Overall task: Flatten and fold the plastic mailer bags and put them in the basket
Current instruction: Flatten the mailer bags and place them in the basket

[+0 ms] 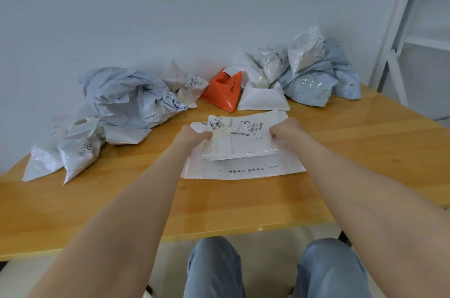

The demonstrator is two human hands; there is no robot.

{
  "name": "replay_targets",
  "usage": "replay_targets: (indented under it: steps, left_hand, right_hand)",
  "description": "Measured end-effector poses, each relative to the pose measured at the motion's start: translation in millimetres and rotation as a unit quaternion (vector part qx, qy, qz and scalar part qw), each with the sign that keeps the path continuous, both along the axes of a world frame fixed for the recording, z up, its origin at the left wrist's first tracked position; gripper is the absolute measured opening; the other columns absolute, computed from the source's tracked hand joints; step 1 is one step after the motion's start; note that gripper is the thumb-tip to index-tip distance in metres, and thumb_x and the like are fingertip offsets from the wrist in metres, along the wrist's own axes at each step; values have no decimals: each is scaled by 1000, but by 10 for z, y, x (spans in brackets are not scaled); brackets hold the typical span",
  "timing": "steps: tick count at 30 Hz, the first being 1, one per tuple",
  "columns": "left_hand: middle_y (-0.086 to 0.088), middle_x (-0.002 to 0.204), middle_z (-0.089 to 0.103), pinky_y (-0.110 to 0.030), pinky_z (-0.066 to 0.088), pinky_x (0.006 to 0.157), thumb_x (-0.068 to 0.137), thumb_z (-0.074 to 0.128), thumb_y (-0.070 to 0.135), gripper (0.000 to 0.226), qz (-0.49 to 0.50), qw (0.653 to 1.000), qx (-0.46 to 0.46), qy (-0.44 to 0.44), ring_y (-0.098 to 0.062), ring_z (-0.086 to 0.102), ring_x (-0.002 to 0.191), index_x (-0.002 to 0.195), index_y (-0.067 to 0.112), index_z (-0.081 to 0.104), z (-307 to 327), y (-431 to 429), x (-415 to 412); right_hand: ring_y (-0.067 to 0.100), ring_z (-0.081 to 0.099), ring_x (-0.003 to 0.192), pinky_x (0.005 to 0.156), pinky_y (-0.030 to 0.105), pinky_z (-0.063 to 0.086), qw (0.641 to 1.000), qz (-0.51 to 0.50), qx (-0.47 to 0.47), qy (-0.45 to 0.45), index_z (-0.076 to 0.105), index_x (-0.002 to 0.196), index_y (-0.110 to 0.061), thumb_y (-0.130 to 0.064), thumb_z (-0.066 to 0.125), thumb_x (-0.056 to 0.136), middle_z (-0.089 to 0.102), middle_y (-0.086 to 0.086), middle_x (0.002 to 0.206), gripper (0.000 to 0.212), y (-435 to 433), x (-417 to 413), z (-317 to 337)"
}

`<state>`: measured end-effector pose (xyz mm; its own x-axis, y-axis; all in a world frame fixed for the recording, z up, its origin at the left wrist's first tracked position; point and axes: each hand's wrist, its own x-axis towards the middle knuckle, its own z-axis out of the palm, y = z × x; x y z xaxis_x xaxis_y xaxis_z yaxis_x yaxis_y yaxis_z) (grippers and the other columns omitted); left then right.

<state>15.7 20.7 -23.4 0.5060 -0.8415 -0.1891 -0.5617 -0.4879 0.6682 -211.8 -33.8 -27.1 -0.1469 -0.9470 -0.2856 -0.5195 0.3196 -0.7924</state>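
Our left hand [194, 136] and right hand [283, 132] each pinch a side of the labelled mailer [239, 144], which lies over a flat mailer [243, 172] on the tabletop [353, 163]. We should pull evenly, square the edges, then press the crease. No basket shows.

**Non-task surroundings**

Glossy wooden table [243, 210] lies under the grip and spreads all round it. Plain pale wall [170, 5] stands beyond the grip. White metal rack [414, 17] rises up-right of the grip, off the table's end. Blue-jeaned knees [214, 268] show nearer than the grip, below the table's front edge.
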Motion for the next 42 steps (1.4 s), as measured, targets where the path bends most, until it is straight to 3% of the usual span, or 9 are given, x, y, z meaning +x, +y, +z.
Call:
replay_targets:
  steps: [2, 5, 11, 16, 21, 31, 36, 39, 42]
  left_hand:
    - [-13, 139, 45, -35, 40, 86, 84, 67, 46, 86, 0, 1000, 8, 3, -30, 48, 122, 146, 2, 26, 5, 91, 50]
    - [-12, 134, 49, -34, 41, 80, 82, 66, 53, 88, 3, 999, 22, 28, -30, 52, 115, 144, 3, 31, -15, 200, 140]
    - [-11, 125, 49, -33, 40, 83, 83, 69, 45, 81, 56, 994, -8, 94, -29, 49, 110, 143, 4, 34, -40, 417, 274]
    - [-8, 94, 50, -28, 37, 64, 87, 66, 33, 35, 97, 992, -38, 71, -22, 47, 85, 96, 4, 49, -58, 644, 486]
    - [-2, 66, 42, -24, 29, 48, 86, 64, 30, 29, 149, 987, -37, 51, -15, 39, 56, 81, 5, 49, -52, 885, 750]
    - [-5, 71, 50, -29, 42, 59, 84, 59, 29, 22, 277, 957, -83, 40, -24, 49, 64, 93, 10, 52, -143, 1532, 1225]
    - [-2, 75, 50, -28, 37, 57, 88, 53, 47, 49, 367, 927, -77, -21, -20, 48, 66, 109, 2, 55, -275, 2184, 1417]
    - [-7, 98, 59, -32, 41, 63, 85, 54, 58, 65, 425, 901, -77, -36, -27, 56, 83, 120, 3, 52, -316, 2605, 1526]
    - [-5, 98, 62, -30, 39, 60, 77, 58, 66, 71, 480, 872, -94, -18, -24, 56, 81, 114, 6, 56, -359, 3076, 1602]
  right_hand:
    - [28, 57, 86, 51, 26, 38, 1000, 6, 3, -26, 40, 133, 0, -12, 66, 81, 56, 11, 105, 59, 12, 21, -9]
    - [28, 58, 98, 69, 31, 46, 998, 8, -5, -65, 42, 132, 0, -22, 70, 82, 56, 9, 114, 62, 21, 48, -52]
    - [23, 53, 74, 57, 27, 41, 997, 67, 27, -41, 44, 106, -8, -17, 67, 83, 46, 6, 77, 34, 126, 249, -15]
    - [20, 44, 55, 48, 22, 31, 992, 111, -5, -58, 47, 81, -6, -8, 59, 77, 47, 6, 68, 12, 202, 618, -23]
    - [20, 41, 51, 47, 22, 30, 985, 158, 0, -62, 45, 69, -8, -7, 58, 75, 44, 5, 64, 14, 255, 1008, -57]
    - [18, 42, 55, 47, 22, 30, 964, 267, -3, -16, 44, 72, -7, -7, 56, 78, 44, 4, 68, 13, 570, 1673, -18]
    - [20, 46, 56, 50, 22, 35, 942, 335, -7, -18, 48, 71, -7, -9, 57, 74, 49, 6, 69, 11, 967, 2041, -62]
    - [21, 51, 63, 53, 23, 38, 924, 380, -9, -32, 54, 87, -5, -10, 58, 75, 52, 7, 76, 14, 1233, 2279, -57]
    - [21, 49, 60, 51, 24, 39, 903, 428, -8, -35, 53, 86, -6, -10, 56, 74, 49, 6, 75, 13, 1574, 2549, -45]
